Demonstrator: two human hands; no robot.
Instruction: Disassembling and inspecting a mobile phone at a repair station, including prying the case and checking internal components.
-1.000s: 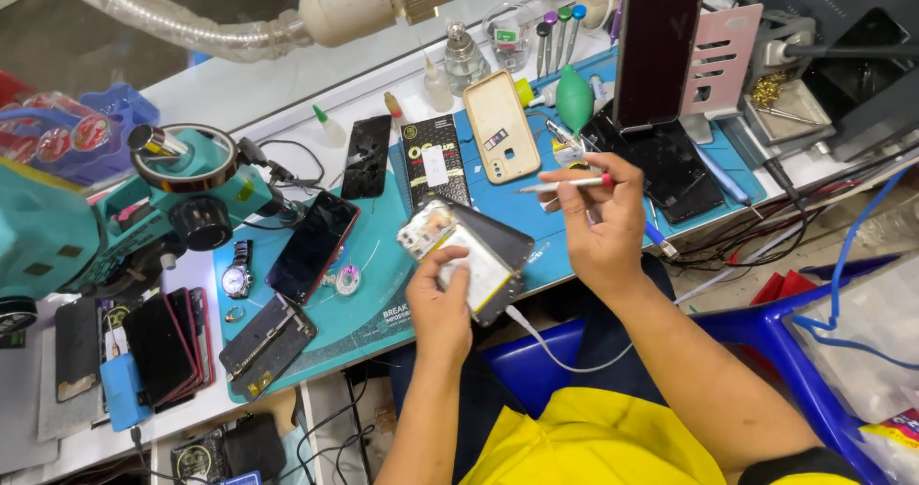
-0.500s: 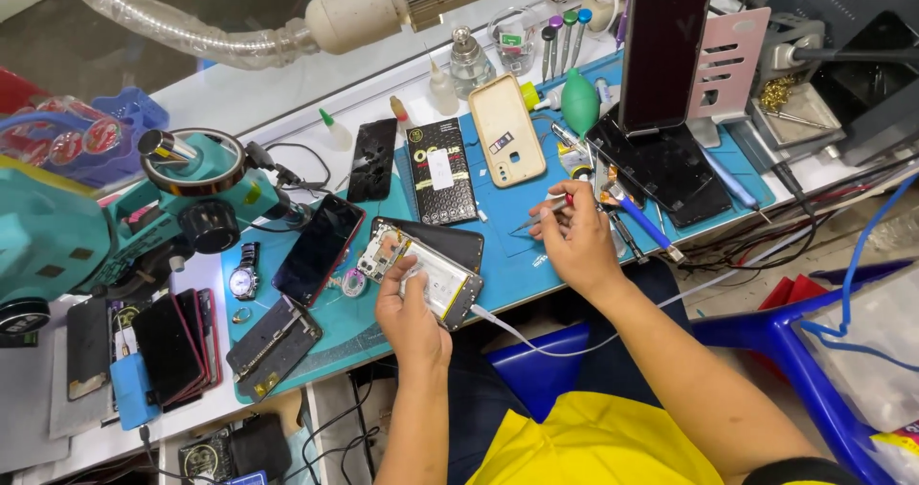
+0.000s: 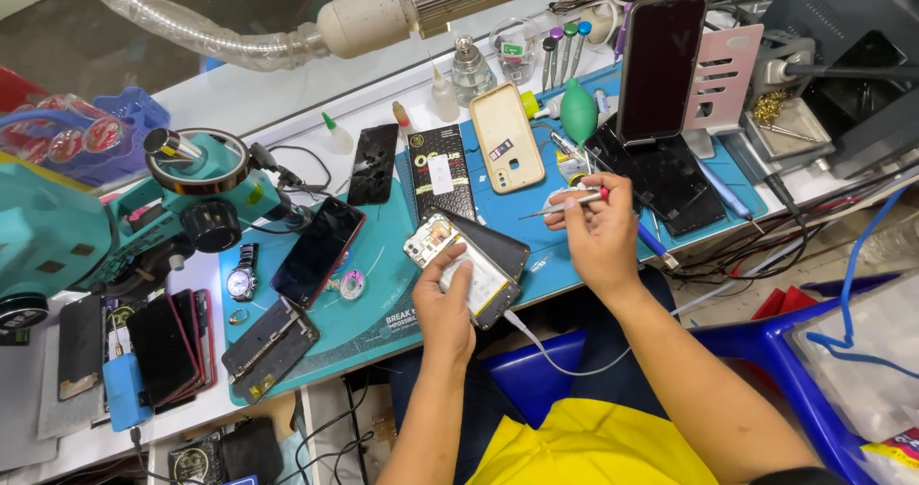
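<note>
Lying under the left hand (image 3: pixel 445 298), opened phone (image 3: pixel 467 265); right hand (image 3: pixel 601 231) beside, gripping screwdriver (image 3: pixel 565 205).

Bright, even overhead light; soft short shadows; faint glare on dark phone screens (image 3: pixel 662 64); sharp focus; wide-angle bending at frame edges.

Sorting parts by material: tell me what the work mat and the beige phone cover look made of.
Work mat: seemingly rubber or silicone, matte teal, lying flat with printed markings. Beige phone cover: probably soft plastic, smooth with a dull sheen and a moulded camera cutout.
</note>
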